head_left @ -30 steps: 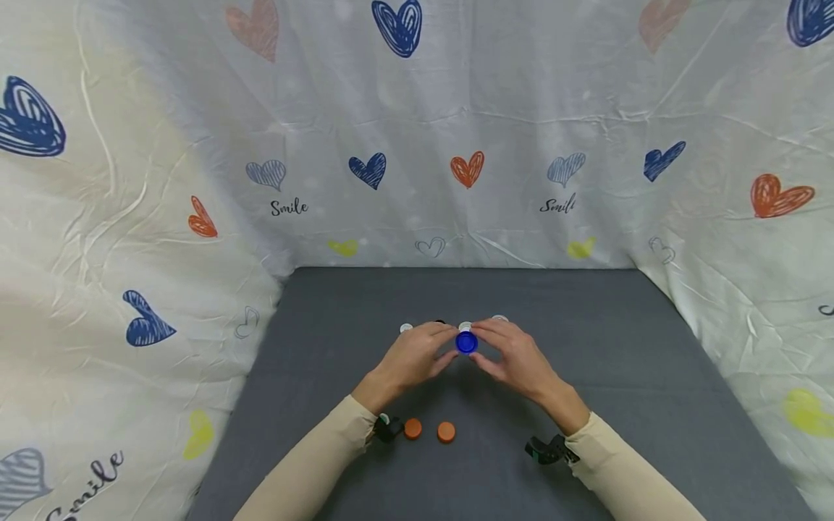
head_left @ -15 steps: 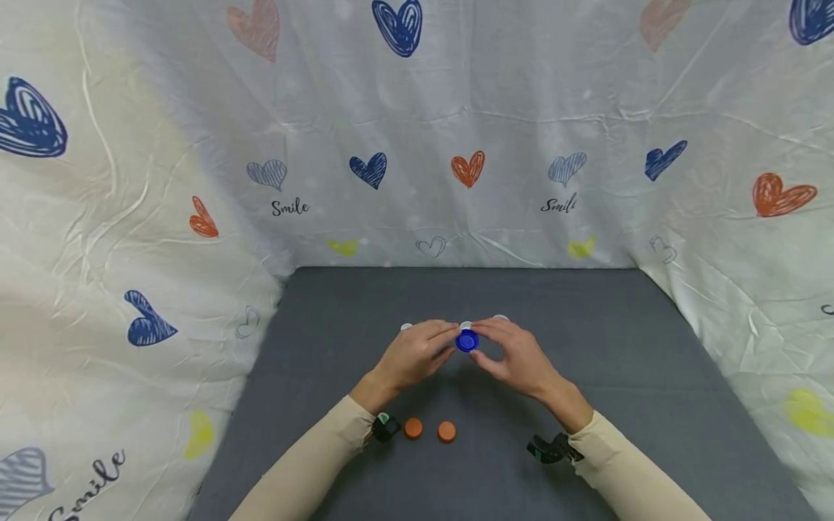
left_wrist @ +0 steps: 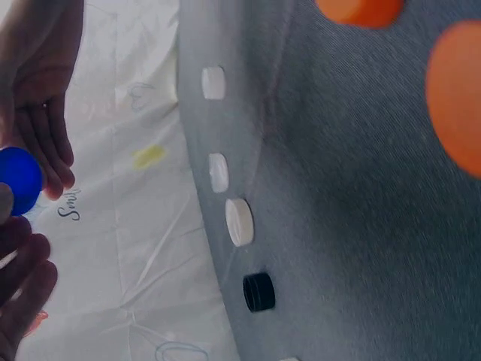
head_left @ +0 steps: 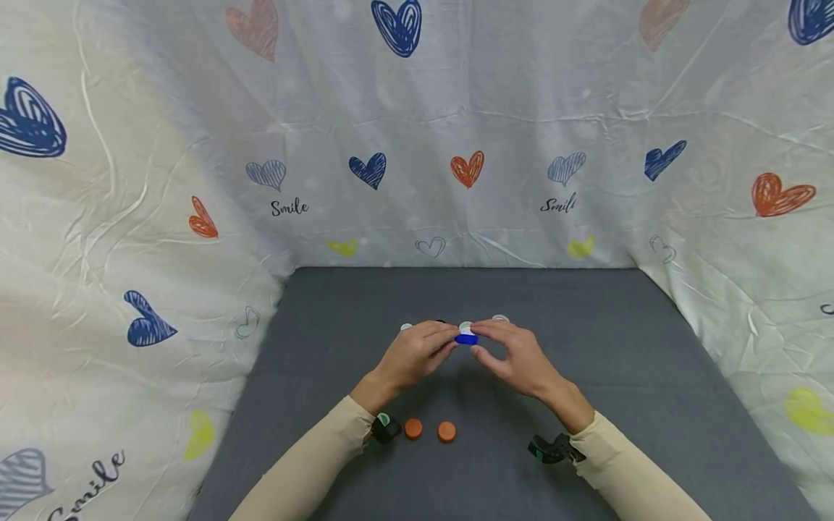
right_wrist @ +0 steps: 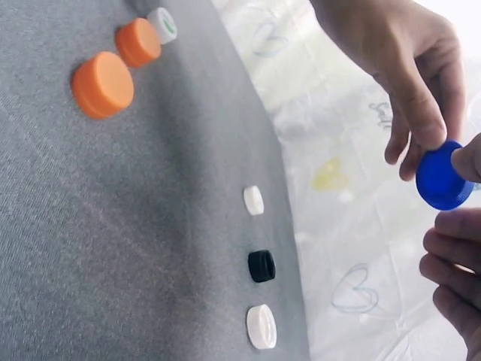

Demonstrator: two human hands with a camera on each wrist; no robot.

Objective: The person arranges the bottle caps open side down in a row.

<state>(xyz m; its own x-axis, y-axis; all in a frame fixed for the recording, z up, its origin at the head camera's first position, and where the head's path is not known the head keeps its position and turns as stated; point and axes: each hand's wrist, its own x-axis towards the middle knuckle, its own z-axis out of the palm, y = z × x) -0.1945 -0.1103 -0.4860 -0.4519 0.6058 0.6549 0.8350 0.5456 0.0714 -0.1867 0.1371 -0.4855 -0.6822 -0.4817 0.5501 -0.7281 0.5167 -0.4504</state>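
Note:
A blue bottle cap (head_left: 466, 339) is held up between my two hands, its edge toward the head camera. My left hand (head_left: 412, 354) pinches its left side with thumb and fingers. From the other side my right hand (head_left: 519, 356) holds it, with the thumb over the cap's face in the right wrist view. That view shows the face of the blue cap (right_wrist: 442, 177) and the left thumb (right_wrist: 428, 135) at its upper edge. In the left wrist view the blue cap (left_wrist: 21, 180) is partly hidden by the left thumb.
On the grey table (head_left: 573, 434) two orange caps (head_left: 413, 428) (head_left: 446, 432) lie near the left wrist, beside a white cap with a green mark (right_wrist: 162, 25). Farther back stand several white caps (left_wrist: 240, 222) and a black cap (left_wrist: 259, 292) in a row. A heart-printed cloth (head_left: 508, 145) hangs behind.
The blue cap has turned between the fingers, from its round face showing to edge-on in the head view. The left thumb has moved closer to the fingers. The arms have hardly moved.

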